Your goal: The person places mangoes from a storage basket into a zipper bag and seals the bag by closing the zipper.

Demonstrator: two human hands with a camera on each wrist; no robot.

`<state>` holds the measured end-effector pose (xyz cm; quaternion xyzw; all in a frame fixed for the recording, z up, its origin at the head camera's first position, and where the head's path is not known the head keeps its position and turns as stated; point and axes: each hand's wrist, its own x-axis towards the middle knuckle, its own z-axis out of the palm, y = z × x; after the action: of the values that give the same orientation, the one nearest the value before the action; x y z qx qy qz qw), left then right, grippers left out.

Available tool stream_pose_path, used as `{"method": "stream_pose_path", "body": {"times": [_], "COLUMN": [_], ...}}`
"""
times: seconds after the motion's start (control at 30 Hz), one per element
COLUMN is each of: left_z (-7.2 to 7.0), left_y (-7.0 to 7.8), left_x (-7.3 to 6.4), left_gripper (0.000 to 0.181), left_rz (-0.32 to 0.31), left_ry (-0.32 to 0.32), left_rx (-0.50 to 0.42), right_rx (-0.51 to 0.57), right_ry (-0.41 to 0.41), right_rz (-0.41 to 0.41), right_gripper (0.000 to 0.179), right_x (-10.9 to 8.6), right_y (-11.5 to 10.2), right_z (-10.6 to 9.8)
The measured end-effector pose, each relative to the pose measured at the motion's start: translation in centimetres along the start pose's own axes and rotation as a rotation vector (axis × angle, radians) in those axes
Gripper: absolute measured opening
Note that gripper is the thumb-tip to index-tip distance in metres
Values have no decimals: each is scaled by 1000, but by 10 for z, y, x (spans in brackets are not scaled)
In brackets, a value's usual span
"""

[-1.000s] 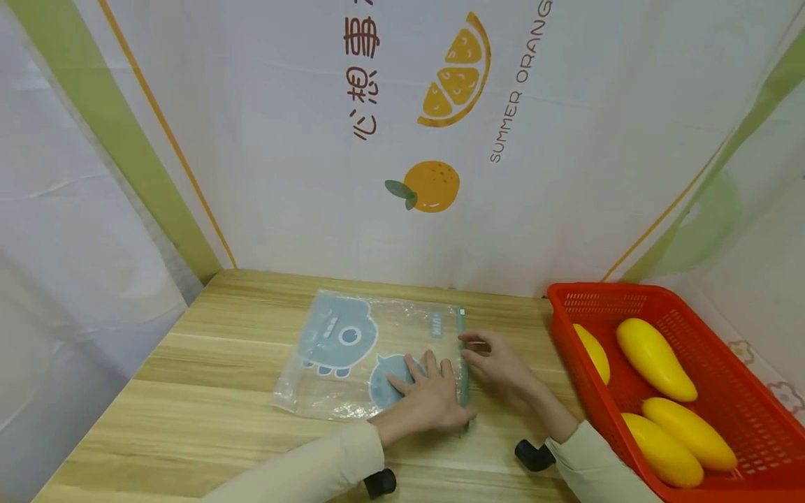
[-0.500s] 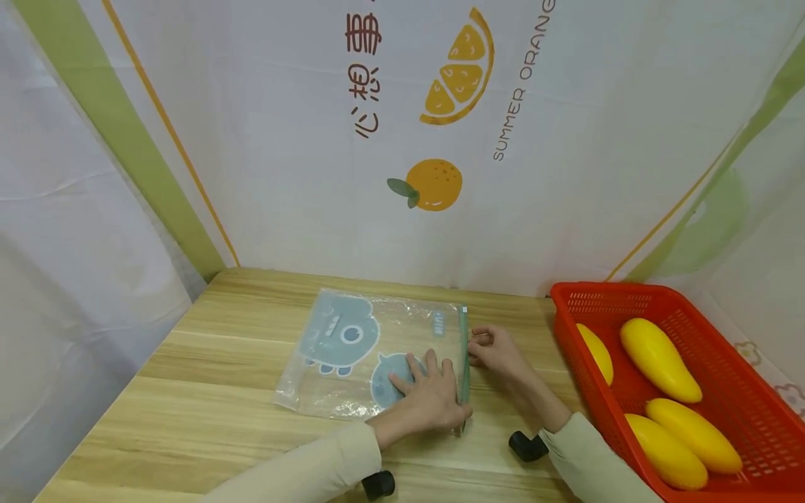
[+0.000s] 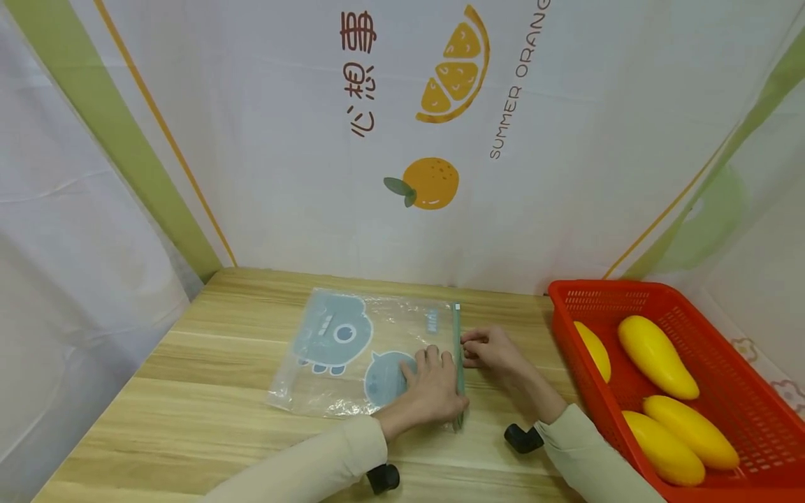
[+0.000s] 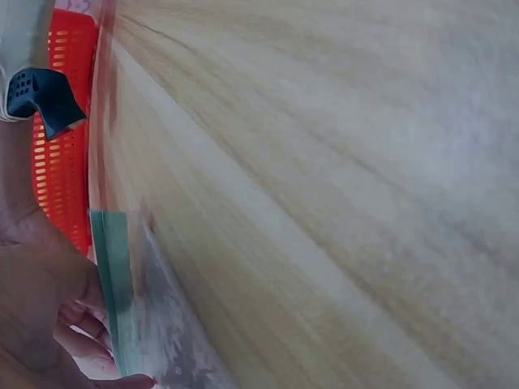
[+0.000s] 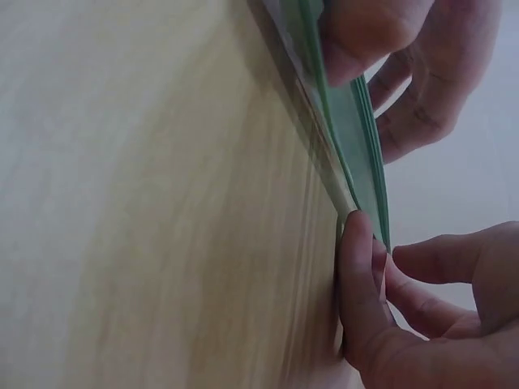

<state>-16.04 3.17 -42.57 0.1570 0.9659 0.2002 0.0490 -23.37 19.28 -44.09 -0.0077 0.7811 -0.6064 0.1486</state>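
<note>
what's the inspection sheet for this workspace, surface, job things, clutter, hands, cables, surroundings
surface: wood-grain table
job's things: clear printed bag on the table, green strip along its right edge
clutter: red basket at right, holding four yellow fruits
left hand: resting on the bag
right hand: fingers pinching at the strip
cables: nothing seen
surroundings: white cloth behind and at both sides

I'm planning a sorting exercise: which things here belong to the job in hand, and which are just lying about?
In the job: bag, left hand, right hand.
Lying about, apparently, as neither hand touches them: basket, yellow fruits.
</note>
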Motion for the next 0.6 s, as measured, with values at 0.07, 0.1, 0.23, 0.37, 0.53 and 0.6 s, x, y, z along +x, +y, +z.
{"method": "stream_pose_path", "body": {"times": [0.07,0.1,0.23,0.37,0.53,0.6], "left_z": [-1,-2,-5,-7,-9,-10], "left_y": [0,0,-2,-4,-5,-6], "left_x": [0,0,1,1,1,0], "left_gripper": [40,40,42,42,42,39], "left_rz": [14,19,23,15,5,9], "left_ry": [6,7,-6,-23,-24,-19], "left_rx": [-4,-7,-52,-126,-172,-184], "right_rx": [16,17,13,-11,-55,-72], "right_ry": [3,6,24,19,-4,-19], "right_rz": [1,-1,-2,1,-2,-8], "right_gripper": [21,20,20,20,23,23], "right_x": [0,0,1,0,1,2], "right_y": [0,0,-1,-3,-3,-3], "right_z": [1,1,2,1,-1,-1]}}
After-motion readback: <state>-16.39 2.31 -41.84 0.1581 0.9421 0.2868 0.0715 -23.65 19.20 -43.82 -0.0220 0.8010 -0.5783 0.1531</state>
